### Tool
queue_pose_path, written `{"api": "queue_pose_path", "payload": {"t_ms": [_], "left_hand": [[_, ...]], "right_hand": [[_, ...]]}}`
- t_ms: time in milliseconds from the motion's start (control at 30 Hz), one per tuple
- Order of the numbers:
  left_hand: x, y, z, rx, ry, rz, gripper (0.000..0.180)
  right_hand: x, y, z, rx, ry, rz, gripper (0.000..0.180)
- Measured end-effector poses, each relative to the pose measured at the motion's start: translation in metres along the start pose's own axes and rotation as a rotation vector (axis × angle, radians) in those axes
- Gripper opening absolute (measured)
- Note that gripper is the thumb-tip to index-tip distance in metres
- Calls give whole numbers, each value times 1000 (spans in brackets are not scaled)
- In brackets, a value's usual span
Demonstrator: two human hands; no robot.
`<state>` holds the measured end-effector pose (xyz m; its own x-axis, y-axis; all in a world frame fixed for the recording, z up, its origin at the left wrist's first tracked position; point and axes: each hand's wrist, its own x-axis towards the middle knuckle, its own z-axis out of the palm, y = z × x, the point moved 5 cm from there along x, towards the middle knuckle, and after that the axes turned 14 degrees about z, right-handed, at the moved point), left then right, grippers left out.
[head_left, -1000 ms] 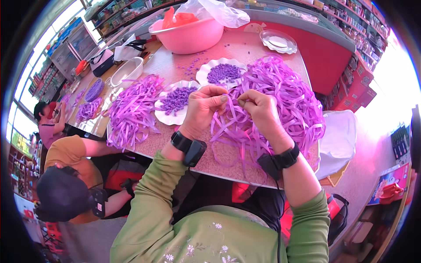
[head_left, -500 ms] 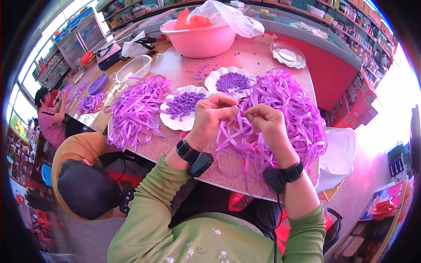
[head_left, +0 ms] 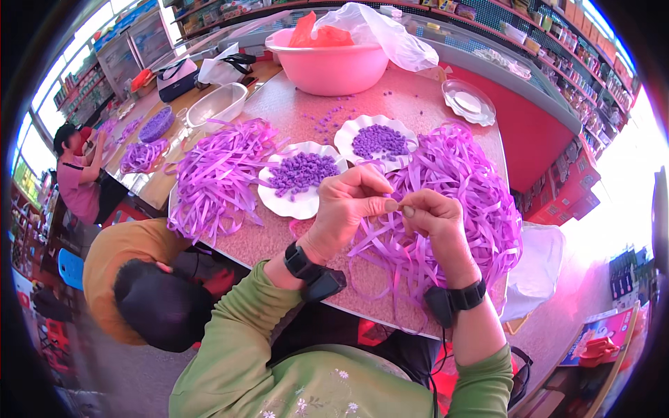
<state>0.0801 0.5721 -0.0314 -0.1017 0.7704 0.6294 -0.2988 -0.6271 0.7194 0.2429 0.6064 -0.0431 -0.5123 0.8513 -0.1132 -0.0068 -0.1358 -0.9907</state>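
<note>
My left hand and my right hand meet fingertip to fingertip above the table's near side. Both are closed in a pinch. A bit of purple ribbon shows at the left fingertips; what the right fingers pinch is too small to make out. Beneath and beyond the right hand spreads a large heap of purple ribbons. Left of my hands stands a white scalloped plate with small purple beads. A second scalloped plate, just beyond, carries more purple beads.
Another ribbon heap lies at left. A pink basin with plastic bags stands at the back, loose beads before it. A clear dish sits back right. Close on my left, a person in a dark cap leans in.
My hands have drawn together, so their fingertips now meet; the left has moved slightly right and nearer. The capped person's head has shifted to the right. The whole view has tilted slightly.
</note>
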Motion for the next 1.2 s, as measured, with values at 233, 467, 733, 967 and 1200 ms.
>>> {"api": "queue_pose_path", "payload": {"t_ms": [233,467,733,967,1200], "left_hand": [[-2,2,1,-126,28,-36,17],[-7,-4,6,-179,45,-77,16],[-6,-7,1,-93,51,-160,9],[-7,-20,13,-91,142,-243,16],[16,-20,-46,82,348,-125,14]], "right_hand": [[2,3,1,71,-87,21,8],[-6,0,4,80,-81,45,7],[-7,-7,14,-150,106,-215,19],[0,-16,-43,218,385,-272,29],[6,-17,-73,161,496,-283,15]]}}
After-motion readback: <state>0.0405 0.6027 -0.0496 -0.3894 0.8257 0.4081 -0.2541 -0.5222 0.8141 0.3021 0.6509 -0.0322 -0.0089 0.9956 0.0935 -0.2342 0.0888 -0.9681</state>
